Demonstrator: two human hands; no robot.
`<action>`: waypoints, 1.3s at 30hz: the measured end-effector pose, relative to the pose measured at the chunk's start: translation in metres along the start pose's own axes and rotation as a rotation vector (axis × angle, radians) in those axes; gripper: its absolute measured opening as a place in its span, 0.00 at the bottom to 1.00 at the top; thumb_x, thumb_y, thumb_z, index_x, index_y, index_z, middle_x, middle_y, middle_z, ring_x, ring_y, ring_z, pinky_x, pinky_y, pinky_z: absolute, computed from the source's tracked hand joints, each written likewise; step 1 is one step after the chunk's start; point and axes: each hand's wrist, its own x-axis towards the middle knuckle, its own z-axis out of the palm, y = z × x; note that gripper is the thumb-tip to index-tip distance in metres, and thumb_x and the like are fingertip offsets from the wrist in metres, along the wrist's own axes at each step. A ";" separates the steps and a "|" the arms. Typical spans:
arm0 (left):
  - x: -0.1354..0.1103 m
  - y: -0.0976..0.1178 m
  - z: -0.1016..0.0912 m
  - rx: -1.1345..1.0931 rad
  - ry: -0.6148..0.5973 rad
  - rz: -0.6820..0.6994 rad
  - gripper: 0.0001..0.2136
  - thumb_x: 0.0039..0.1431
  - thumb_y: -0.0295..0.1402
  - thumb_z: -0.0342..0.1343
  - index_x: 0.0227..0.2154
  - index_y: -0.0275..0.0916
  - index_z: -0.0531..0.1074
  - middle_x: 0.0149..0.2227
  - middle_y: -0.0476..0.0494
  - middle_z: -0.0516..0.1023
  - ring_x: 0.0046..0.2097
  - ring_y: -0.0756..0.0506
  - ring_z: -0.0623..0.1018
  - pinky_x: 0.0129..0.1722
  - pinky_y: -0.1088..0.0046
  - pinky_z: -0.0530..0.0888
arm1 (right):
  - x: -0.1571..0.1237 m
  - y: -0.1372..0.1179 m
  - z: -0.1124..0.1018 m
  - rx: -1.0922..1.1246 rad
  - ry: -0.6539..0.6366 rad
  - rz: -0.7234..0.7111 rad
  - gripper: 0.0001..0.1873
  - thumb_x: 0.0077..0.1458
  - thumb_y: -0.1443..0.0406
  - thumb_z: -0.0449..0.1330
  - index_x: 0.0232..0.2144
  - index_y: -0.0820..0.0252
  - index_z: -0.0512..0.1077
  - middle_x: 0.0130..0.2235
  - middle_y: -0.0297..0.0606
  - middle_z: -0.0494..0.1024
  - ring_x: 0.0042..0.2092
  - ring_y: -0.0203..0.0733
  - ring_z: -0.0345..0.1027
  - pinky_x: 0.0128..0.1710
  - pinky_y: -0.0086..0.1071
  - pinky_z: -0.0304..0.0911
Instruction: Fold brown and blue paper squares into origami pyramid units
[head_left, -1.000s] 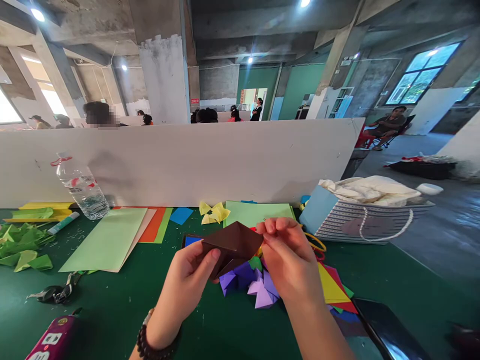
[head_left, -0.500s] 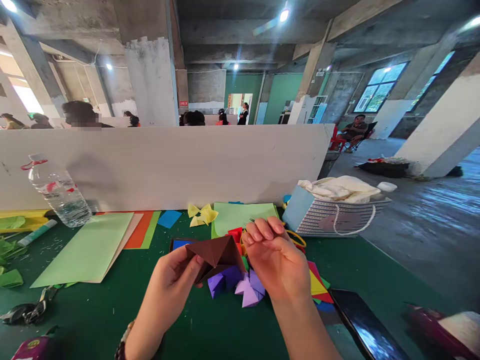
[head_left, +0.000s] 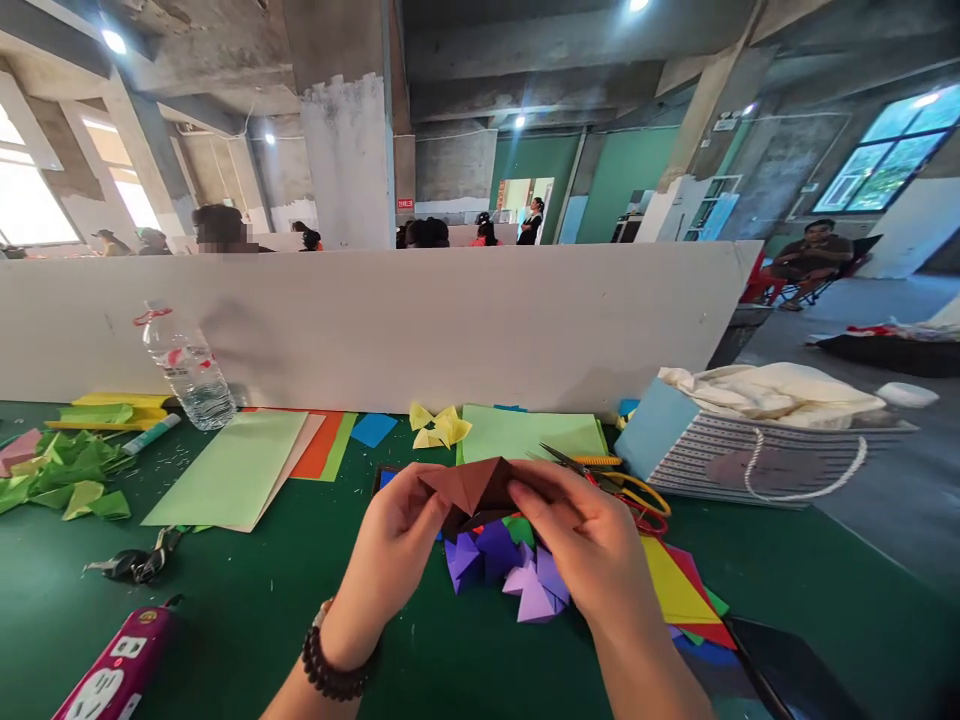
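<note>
A folded piece of brown origami paper (head_left: 471, 488) is held up over the table, pinched at both ends. My left hand (head_left: 401, 545) grips its left corner between thumb and fingers. On its right side my right hand (head_left: 589, 535) has closed, thumb in front and fingers behind. Below the paper lie folded purple origami pieces (head_left: 480, 555) and a lilac origami piece (head_left: 536, 588). Scissors (head_left: 637, 495) with yellow and red handles lie behind my right hand, partly hidden by it.
Green sheets (head_left: 232, 465) lie left of centre, near a water bottle (head_left: 191, 370). A striped paper bag (head_left: 757, 440) stands at the back right, before a white partition (head_left: 465, 320). Keys (head_left: 139, 562), a purple power strip (head_left: 116, 665), a dark phone (head_left: 787, 665) and green scraps (head_left: 64, 470) surround the work area.
My right hand has come in from the right and taken hold of the brown paper's right side. The view has turned left, bringing more green scraps and the power strip into sight.
</note>
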 end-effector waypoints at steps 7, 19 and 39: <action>-0.004 -0.007 0.012 -0.147 0.023 -0.013 0.14 0.62 0.45 0.53 0.35 0.38 0.67 0.36 0.47 0.72 0.38 0.49 0.71 0.39 0.75 0.71 | -0.003 -0.006 0.004 -0.356 0.104 -0.391 0.04 0.58 0.67 0.60 0.36 0.53 0.73 0.35 0.35 0.78 0.37 0.39 0.72 0.34 0.30 0.69; -0.005 -0.007 0.009 -0.021 0.066 -0.044 0.14 0.63 0.44 0.51 0.30 0.38 0.63 0.31 0.50 0.67 0.32 0.51 0.65 0.32 0.76 0.65 | -0.006 -0.012 0.004 -0.444 0.044 -0.652 0.06 0.58 0.72 0.59 0.34 0.56 0.68 0.33 0.34 0.75 0.37 0.38 0.69 0.37 0.32 0.67; -0.005 -0.006 0.003 0.471 0.067 0.040 0.15 0.60 0.26 0.44 0.50 0.37 0.64 0.26 0.50 0.72 0.24 0.51 0.68 0.23 0.77 0.61 | -0.002 0.008 0.003 -0.555 0.005 -0.434 0.09 0.57 0.65 0.60 0.41 0.54 0.66 0.38 0.37 0.75 0.38 0.40 0.72 0.34 0.30 0.69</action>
